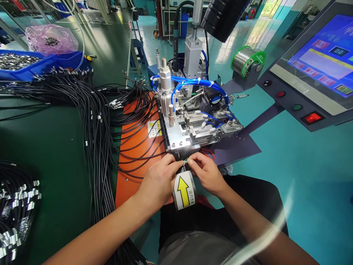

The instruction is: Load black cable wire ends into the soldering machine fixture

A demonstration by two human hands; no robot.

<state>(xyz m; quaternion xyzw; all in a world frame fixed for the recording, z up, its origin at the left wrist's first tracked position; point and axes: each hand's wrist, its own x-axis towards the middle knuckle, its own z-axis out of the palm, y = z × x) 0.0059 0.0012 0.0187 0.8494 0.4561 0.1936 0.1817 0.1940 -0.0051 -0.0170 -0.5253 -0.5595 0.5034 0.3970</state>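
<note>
My left hand (pixel 161 176) is closed at the front edge of the soldering machine (pixel 190 125), its thumb and forefinger pinched by the end of a black cable. Facing it, my right hand (pixel 206 173) pinches the thin coloured wires (pixel 185 161) at that cable end. The fingertips nearly meet, and they hide most of the wire tips. Just below them sits a curved white plate with a yellow arrow (pixel 183 189). Black cables (pixel 132 147) run over the orange base (pixel 129 187) on the left.
A thick bundle of black cables (pixel 96 162) hangs over the green table (pixel 55 147). Blue bins (pixel 63 60) of small metal parts stand at the back left. To the right are a solder spool (pixel 246 60) and a control screen (pixel 322 55). A black cylinder (pixel 223 18) hangs overhead.
</note>
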